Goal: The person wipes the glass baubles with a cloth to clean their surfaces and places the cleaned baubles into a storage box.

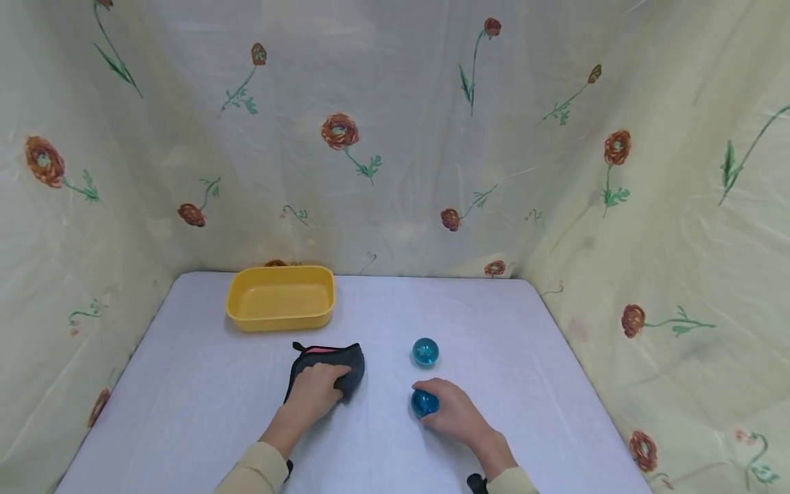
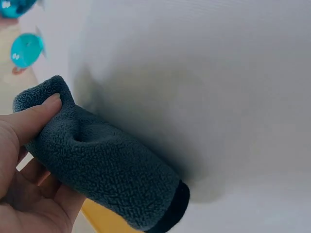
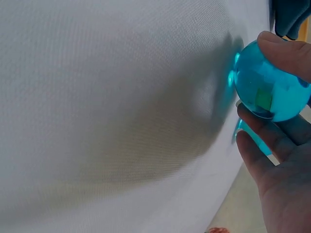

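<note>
Fuzzy blue-grey cloth pouch (image 2: 109,167) is pinched by the left hand (image 1: 315,391), a translucent blue ball (image 1: 424,403) by the right hand (image 1: 457,413).

The person's left hand (image 2: 24,204) grips a fleecy, dark blue-grey fabric piece (image 2: 112,165), thumb pressed against it. Black trim (image 2: 170,208) edges its other end, where a yellow object (image 2: 104,218) shows, partly hidden behind it. Past its gripped end sit a glossy turquoise ball (image 2: 26,50) and a glossy blue ball (image 2: 16,7); beside it spreads a white surface (image 2: 233,97).
</note>
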`<state>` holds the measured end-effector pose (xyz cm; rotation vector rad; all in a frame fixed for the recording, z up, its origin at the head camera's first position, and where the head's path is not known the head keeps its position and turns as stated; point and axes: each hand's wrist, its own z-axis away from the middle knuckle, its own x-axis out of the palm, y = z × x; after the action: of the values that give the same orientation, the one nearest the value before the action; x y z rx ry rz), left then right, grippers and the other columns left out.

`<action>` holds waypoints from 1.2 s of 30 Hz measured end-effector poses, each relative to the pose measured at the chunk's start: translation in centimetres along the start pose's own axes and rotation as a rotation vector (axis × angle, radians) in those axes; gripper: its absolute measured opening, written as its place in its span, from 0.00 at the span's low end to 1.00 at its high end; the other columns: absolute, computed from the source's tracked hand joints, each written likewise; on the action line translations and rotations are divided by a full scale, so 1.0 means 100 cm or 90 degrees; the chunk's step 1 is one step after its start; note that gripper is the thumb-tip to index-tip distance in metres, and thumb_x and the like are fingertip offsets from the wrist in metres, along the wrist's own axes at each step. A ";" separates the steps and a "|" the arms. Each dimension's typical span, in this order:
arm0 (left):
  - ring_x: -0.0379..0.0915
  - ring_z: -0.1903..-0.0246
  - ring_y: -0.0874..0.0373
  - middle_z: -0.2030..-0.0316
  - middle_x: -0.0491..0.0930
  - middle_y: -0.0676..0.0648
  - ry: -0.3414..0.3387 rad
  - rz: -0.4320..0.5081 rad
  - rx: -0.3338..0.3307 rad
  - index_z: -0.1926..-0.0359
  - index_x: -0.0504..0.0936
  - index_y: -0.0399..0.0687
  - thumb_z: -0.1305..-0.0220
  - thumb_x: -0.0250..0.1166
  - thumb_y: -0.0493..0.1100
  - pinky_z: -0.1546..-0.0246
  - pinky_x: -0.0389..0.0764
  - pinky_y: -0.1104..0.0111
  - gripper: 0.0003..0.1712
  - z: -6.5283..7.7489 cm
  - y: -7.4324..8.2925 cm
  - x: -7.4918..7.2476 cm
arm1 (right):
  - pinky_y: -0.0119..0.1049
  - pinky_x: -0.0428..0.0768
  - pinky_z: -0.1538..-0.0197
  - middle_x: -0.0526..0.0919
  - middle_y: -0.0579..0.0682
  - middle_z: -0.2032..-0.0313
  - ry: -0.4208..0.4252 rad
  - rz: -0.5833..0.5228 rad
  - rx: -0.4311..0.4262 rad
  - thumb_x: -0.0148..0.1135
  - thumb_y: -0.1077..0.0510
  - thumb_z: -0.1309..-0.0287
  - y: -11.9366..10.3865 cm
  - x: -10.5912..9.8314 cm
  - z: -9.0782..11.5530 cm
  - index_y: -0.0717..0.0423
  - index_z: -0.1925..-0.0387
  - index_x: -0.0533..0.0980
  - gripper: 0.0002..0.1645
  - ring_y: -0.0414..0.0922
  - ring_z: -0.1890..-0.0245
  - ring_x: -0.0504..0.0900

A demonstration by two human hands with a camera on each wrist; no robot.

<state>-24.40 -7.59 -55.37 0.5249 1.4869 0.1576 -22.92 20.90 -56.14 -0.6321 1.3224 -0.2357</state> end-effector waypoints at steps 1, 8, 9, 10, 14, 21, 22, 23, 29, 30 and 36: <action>0.79 0.43 0.46 0.45 0.84 0.45 0.009 0.004 -0.003 0.42 0.82 0.53 0.43 0.73 0.39 0.45 0.81 0.50 0.26 0.000 -0.001 -0.002 | 0.56 0.75 0.36 0.82 0.50 0.42 0.000 0.000 -0.003 0.75 0.63 0.55 0.000 0.000 0.000 0.50 0.40 0.77 0.35 0.54 0.39 0.77; 0.78 0.41 0.43 0.42 0.82 0.45 0.055 0.069 -0.020 0.40 0.81 0.54 0.44 0.75 0.41 0.43 0.79 0.48 0.29 0.000 0.002 -0.020 | 0.55 0.77 0.37 0.82 0.47 0.43 0.018 0.006 0.001 0.74 0.62 0.55 -0.005 -0.003 0.002 0.48 0.41 0.78 0.35 0.52 0.39 0.78; 0.78 0.41 0.43 0.42 0.82 0.45 0.057 0.078 -0.021 0.40 0.81 0.54 0.44 0.75 0.41 0.43 0.79 0.48 0.29 0.000 0.003 -0.022 | 0.54 0.77 0.37 0.82 0.47 0.43 0.026 0.007 -0.001 0.74 0.62 0.55 -0.006 -0.003 0.002 0.47 0.41 0.77 0.35 0.51 0.39 0.78; 0.77 0.41 0.44 0.41 0.82 0.45 0.057 0.089 -0.026 0.39 0.81 0.54 0.44 0.75 0.41 0.42 0.79 0.48 0.29 0.000 0.003 -0.024 | 0.54 0.77 0.37 0.82 0.46 0.43 0.036 0.008 -0.009 0.74 0.62 0.55 -0.007 -0.003 0.003 0.47 0.41 0.78 0.35 0.51 0.40 0.78; 0.77 0.40 0.46 0.41 0.81 0.45 0.058 0.132 -0.045 0.37 0.79 0.55 0.41 0.73 0.43 0.41 0.78 0.48 0.29 -0.001 0.005 -0.032 | 0.54 0.77 0.37 0.82 0.46 0.43 0.084 0.010 -0.040 0.75 0.62 0.54 -0.012 -0.006 0.002 0.48 0.41 0.77 0.35 0.51 0.39 0.78; 0.77 0.40 0.47 0.41 0.81 0.46 0.077 0.179 -0.055 0.37 0.78 0.55 0.38 0.70 0.43 0.40 0.77 0.48 0.28 0.000 0.005 -0.042 | 0.57 0.75 0.35 0.81 0.46 0.40 0.123 -0.001 -0.041 0.76 0.62 0.53 -0.021 -0.008 -0.001 0.47 0.39 0.77 0.36 0.53 0.35 0.75; 0.76 0.40 0.47 0.41 0.81 0.46 0.080 0.185 -0.056 0.36 0.78 0.55 0.37 0.69 0.43 0.40 0.77 0.48 0.27 0.000 0.005 -0.043 | 0.57 0.74 0.35 0.81 0.46 0.40 0.128 -0.004 -0.039 0.76 0.62 0.53 -0.022 -0.009 -0.001 0.46 0.39 0.76 0.36 0.53 0.35 0.74; 0.76 0.40 0.47 0.41 0.81 0.46 0.084 0.188 -0.057 0.36 0.77 0.55 0.37 0.69 0.43 0.39 0.77 0.48 0.27 0.001 0.005 -0.043 | 0.57 0.74 0.35 0.80 0.46 0.39 0.133 -0.007 -0.038 0.76 0.62 0.53 -0.023 -0.009 -0.001 0.45 0.39 0.77 0.36 0.53 0.34 0.74; 0.73 0.36 0.47 0.36 0.77 0.46 0.086 0.240 -0.073 0.33 0.74 0.55 0.35 0.67 0.44 0.36 0.74 0.47 0.29 0.000 0.007 -0.050 | 0.56 0.74 0.34 0.80 0.48 0.38 0.171 -0.011 -0.050 0.78 0.64 0.56 -0.030 -0.014 0.001 0.43 0.41 0.77 0.38 0.52 0.34 0.74; 0.72 0.35 0.47 0.36 0.77 0.46 0.084 0.251 -0.075 0.33 0.74 0.54 0.34 0.67 0.44 0.36 0.74 0.47 0.29 0.000 0.007 -0.052 | 0.56 0.74 0.34 0.80 0.49 0.38 0.175 -0.012 -0.053 0.79 0.64 0.56 -0.031 -0.015 0.001 0.43 0.41 0.77 0.38 0.52 0.34 0.74; 0.69 0.32 0.48 0.33 0.74 0.47 0.084 0.286 -0.082 0.31 0.72 0.53 0.33 0.66 0.46 0.34 0.71 0.47 0.30 -0.001 0.012 -0.057 | 0.57 0.76 0.36 0.80 0.49 0.39 0.190 -0.012 -0.075 0.79 0.62 0.56 -0.039 -0.019 -0.001 0.44 0.41 0.77 0.37 0.52 0.35 0.75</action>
<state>-24.81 -8.88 -49.71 0.7492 1.4560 0.6458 -22.76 18.66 -52.37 -0.7287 1.6261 -0.2761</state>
